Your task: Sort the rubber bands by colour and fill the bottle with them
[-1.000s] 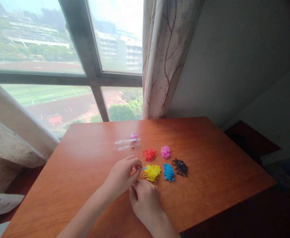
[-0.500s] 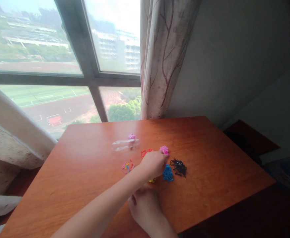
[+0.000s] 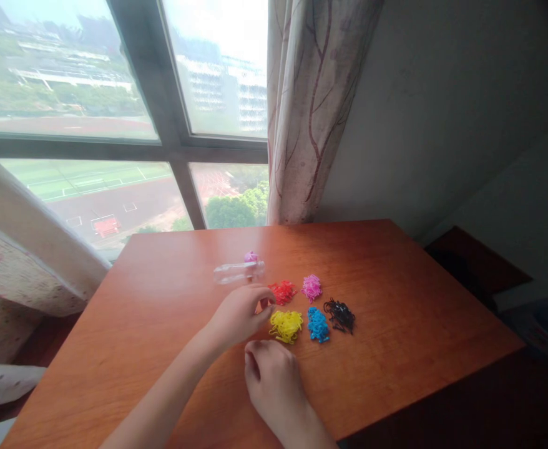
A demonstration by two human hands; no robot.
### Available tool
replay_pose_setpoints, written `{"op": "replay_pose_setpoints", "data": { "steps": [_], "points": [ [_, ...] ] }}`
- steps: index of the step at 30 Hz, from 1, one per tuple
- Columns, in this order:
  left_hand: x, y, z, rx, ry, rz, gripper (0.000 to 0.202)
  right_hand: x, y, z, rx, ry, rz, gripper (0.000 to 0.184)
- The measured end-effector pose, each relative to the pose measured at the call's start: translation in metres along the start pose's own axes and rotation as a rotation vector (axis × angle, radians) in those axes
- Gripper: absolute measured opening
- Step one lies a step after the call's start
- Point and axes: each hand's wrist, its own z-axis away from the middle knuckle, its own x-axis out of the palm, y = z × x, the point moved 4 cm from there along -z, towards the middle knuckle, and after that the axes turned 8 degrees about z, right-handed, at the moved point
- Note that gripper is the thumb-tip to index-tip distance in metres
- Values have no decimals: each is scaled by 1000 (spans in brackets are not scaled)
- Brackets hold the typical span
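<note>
Wooden table (image 3: 396, 349), orange-brown. Nearest, right hand (image 3: 274, 380) is rested on it, curled closed; contents cannot be told. Beyond it, left hand (image 3: 239, 315) is set with fingertips pinched narrow at red bands (image 3: 283, 291); a held band cannot be told. Rightward are laid yellow pile (image 3: 286, 325), blue pile (image 3: 318, 324), black pile (image 3: 340, 315); farther, pink pile (image 3: 311, 287). Farthest, clear bottle (image 3: 239, 272), on its side.

The left hand (image 3: 237, 317) reaches forward from the lower left on a bare, nearly straight forearm, palm down, just left of the yellow pile (image 3: 286, 325). Its fingers (image 3: 263, 307) are bent, with the thumb and forefinger tips drawn close together; whether they pinch anything cannot be told. The right hand (image 3: 274, 381) lies on the near side of that pile, back up, fingers curled under into a loose fist.
</note>
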Motion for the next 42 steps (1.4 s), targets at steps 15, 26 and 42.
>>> {"op": "replay_pose_setpoints", "data": {
  "steps": [15, 26, 42],
  "points": [
    [-16, -66, 71, -245, 164, 95, 21, -3, -3, -16, 160, -156, 156, 31],
    [-14, -66, 71, -261, 163, 85, 20, 0, -7, -26, 217, -260, 261, 14],
    [-12, -64, 73, -258, 180, 81, 17, -37, 16, -36, 211, -84, 228, 12]
  ]
}}
